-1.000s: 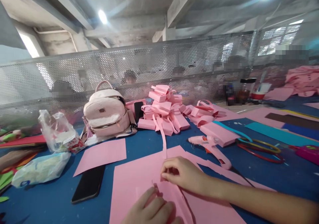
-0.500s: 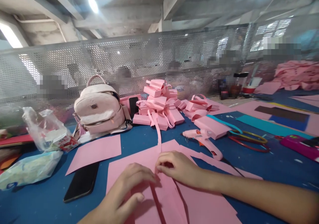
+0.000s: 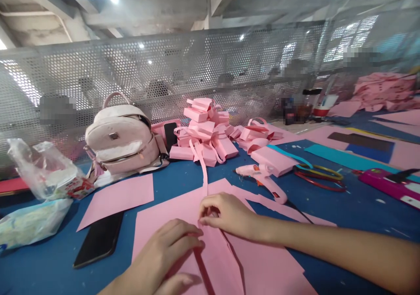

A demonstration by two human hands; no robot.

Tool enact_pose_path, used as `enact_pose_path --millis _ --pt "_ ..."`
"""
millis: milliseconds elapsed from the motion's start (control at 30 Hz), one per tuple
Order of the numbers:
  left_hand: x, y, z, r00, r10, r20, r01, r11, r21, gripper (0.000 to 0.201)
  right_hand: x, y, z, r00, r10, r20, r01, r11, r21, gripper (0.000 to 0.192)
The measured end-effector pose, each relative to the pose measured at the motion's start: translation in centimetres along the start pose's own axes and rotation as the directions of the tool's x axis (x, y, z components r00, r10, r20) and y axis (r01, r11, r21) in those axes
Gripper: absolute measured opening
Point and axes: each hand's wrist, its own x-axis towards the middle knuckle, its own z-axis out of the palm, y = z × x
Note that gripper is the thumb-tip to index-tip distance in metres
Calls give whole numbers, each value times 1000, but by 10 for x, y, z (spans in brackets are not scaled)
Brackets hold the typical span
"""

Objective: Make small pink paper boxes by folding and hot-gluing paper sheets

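My right hand [image 3: 226, 214] has its fingers curled and pinched on a narrow pink paper strip [image 3: 204, 177], which runs back toward a pile of pink paper pieces. My left hand [image 3: 167, 251] lies palm down with bent fingers and the thumb apart, its fingertips at the edge of a folded pink paper piece [image 3: 221, 260]. Beneath both hands are larger pink paper sheets [image 3: 154, 218]. Just beyond my right hand lies a pink glue gun [image 3: 265, 179], its dark cord running toward my right forearm. What is under my left palm is hidden.
The pile of folded pink paper pieces [image 3: 206, 131] stands at the back, beside a pale backpack [image 3: 120, 140]. A black phone [image 3: 100, 240] lies left, partly under a pink sheet [image 3: 121, 196]. Tape rolls [image 3: 318, 177] and a magenta tool [image 3: 387, 185] are right. A perforated metal screen [image 3: 131, 76] rises behind.
The camera view has turned slightly, so the scene sits further left and higher. My left hand has slid a little toward me, its thumb lower. My right hand keeps its pinch.
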Motion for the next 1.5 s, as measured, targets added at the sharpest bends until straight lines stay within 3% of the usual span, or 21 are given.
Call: enact_pose_path --millis 133,333,467,700,900,1300,1500 --pt "-1 -2 2 1000 1 16 -1 1000 -17 51 -2 -5 -6 999 -26 29 27 999 -42 3" --pt "-2 -7 6 999 1 35 1 999 -39 58 -5 -11 -12 980 -191 60 199 960 -197 12" --pt "0 -4 3 999 14 30 -14 1000 -19 60 -7 -12 -11 969 -234 74 245 940 -235 14" --pt "8 6 -12 993 -25 113 28 999 -20 64 -5 -8 -9 978 -197 65 207 958 -199 10" --pt "0 -7 2 998 48 33 -48 999 1 60 -1 -2 -8 991 -100 86 108 989 -102 8" --pt "0 -9 6 994 101 31 -103 993 49 58 0 -1 -8 966 -190 173 211 971 -115 17" --pt "1 -8 8 997 70 34 -71 997 30 58 0 -2 -8 961 -206 181 230 966 -118 17"
